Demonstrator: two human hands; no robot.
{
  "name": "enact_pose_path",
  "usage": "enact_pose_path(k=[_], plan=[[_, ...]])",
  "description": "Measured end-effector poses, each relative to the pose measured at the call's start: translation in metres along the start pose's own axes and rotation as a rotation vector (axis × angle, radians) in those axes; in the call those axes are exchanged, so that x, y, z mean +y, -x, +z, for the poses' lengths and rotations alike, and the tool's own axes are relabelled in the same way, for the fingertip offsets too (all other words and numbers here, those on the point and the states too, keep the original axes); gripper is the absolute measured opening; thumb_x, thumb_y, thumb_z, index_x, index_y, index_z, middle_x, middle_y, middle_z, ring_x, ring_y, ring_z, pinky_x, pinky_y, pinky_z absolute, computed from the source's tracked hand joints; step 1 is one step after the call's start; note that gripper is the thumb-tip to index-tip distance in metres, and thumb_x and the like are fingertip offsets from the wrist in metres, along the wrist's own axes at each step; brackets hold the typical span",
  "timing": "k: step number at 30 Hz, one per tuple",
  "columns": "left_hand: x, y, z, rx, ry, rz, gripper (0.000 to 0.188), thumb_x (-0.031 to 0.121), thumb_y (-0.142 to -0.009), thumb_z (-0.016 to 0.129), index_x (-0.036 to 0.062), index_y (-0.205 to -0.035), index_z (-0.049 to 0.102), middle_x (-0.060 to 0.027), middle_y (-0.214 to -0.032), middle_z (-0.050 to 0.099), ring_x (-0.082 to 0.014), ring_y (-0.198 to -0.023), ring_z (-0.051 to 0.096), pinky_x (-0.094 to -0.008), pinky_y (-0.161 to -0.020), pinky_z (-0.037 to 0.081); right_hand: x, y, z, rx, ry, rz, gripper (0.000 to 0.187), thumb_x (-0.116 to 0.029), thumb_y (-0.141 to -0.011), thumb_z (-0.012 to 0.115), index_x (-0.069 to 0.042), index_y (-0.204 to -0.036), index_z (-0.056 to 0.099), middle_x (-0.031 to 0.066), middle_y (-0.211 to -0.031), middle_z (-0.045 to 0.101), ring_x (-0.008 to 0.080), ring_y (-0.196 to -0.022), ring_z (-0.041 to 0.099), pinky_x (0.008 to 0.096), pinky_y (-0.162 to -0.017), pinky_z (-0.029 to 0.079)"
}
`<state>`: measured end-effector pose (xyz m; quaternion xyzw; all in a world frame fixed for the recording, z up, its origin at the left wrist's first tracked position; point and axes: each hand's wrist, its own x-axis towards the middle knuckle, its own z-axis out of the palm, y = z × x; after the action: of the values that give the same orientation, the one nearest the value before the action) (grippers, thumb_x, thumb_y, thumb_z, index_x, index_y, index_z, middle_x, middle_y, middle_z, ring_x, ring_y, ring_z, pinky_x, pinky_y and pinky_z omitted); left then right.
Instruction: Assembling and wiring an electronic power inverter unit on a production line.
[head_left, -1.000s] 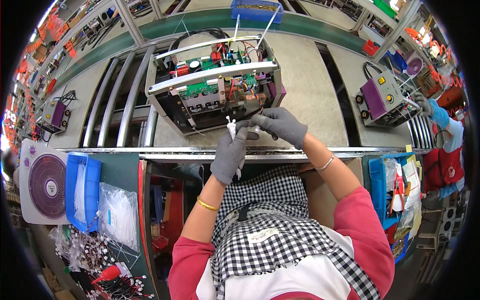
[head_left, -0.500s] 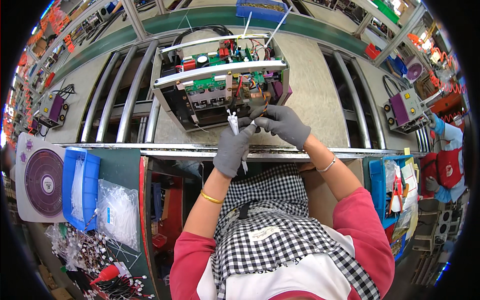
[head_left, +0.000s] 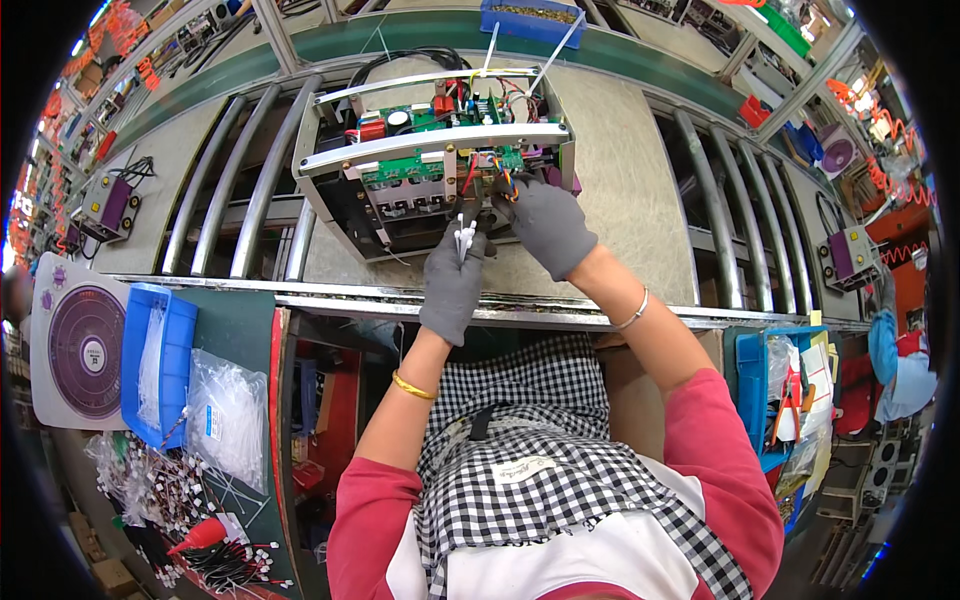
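Observation:
An open metal machine housing [head_left: 345, 215] stands in front of me, with green circuit boards [head_left: 425, 168] and two silver crossbars over it. My left hand [head_left: 452, 285], in a grey glove, is closed round a bunch of white cable ties [head_left: 465, 238] at the housing's near side. Its fingertips reach toward the inside of the housing. My right hand [head_left: 550, 228], gloved too, has its fingers pinched at a bundle of coloured wires [head_left: 512, 185] near the housing's right end. The very fingertips are partly hidden among the wires. Two long cable-tie tails [head_left: 541, 68] stick up at the back.
Metal rollers [head_left: 240, 190] flank the work board [head_left: 630, 180]. To my left are a blue bin [head_left: 160, 365], a bag of cable ties [head_left: 228, 410] and loose connector leads [head_left: 165, 490]. A blue tool bin [head_left: 750, 390] sits at right. Another purple machine [head_left: 850, 257] stands farther right.
Both hands have moved forward from before the housing, the right one into its right end with the wires. The left keeps the cable ties. The machine at far right has shifted outward.

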<state>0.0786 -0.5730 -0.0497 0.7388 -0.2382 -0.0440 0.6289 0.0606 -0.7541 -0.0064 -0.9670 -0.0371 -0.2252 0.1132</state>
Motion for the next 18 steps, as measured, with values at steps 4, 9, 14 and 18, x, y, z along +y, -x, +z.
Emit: enact_pose_path(k=[4, 9, 14, 18], plan=[[-0.010, -0.004, -0.002, 0.006, -0.262, -0.013, 0.049, 0.029, -0.104, 0.060, 0.0053, -0.147, 0.053, -0.0229, -0.110, 0.072, -0.0399, -0.097, 0.070, -0.0461, -0.085, 0.054, -0.002, -0.005, 0.005, -0.049, 0.070, -0.002, 0.011, -0.016, -0.095, 0.062, -0.008, -0.100, 0.067, 0.0144, -0.080, 0.071, 0.0339, -0.075, 0.072, 0.0440, -0.064, 0.058], [-0.026, -0.011, 0.000, 0.041, -0.256, 0.103, 0.047, 0.025, -0.102, 0.060, 0.0087, -0.146, 0.051, -0.0273, -0.108, 0.070, -0.0474, -0.098, 0.068, -0.0537, -0.082, 0.053, -0.005, -0.009, 0.002, -0.152, 0.105, 0.042, 0.016, -0.021, -0.097, 0.060, -0.008, -0.100, 0.070, 0.0150, -0.082, 0.073, 0.0339, -0.075, 0.073, 0.0449, -0.065, 0.058], [-0.036, -0.016, -0.001, -0.001, -0.085, 0.140, 0.042, 0.023, -0.102, 0.061, 0.0081, -0.141, 0.056, -0.0270, -0.111, 0.070, -0.0469, -0.102, 0.067, -0.0511, -0.082, 0.054, -0.011, -0.013, 0.002, -0.130, 0.076, 0.141, 0.032, -0.037, -0.101, 0.061, -0.007, -0.104, 0.070, 0.0162, -0.085, 0.074, 0.0371, -0.077, 0.072, 0.0475, -0.068, 0.057], [-0.040, -0.017, -0.003, -0.003, -0.047, 0.134, 0.039, 0.021, -0.100, 0.062, 0.0086, -0.138, 0.059, -0.0256, -0.111, 0.070, -0.0456, -0.102, 0.068, -0.0504, -0.083, 0.054, -0.007, -0.012, 0.006, -0.097, 0.050, 0.155, 0.027, -0.040, -0.100, 0.063, -0.018, -0.113, 0.071, 0.0155, -0.084, 0.072, 0.0383, -0.078, 0.070, 0.0483, -0.065, 0.054]])
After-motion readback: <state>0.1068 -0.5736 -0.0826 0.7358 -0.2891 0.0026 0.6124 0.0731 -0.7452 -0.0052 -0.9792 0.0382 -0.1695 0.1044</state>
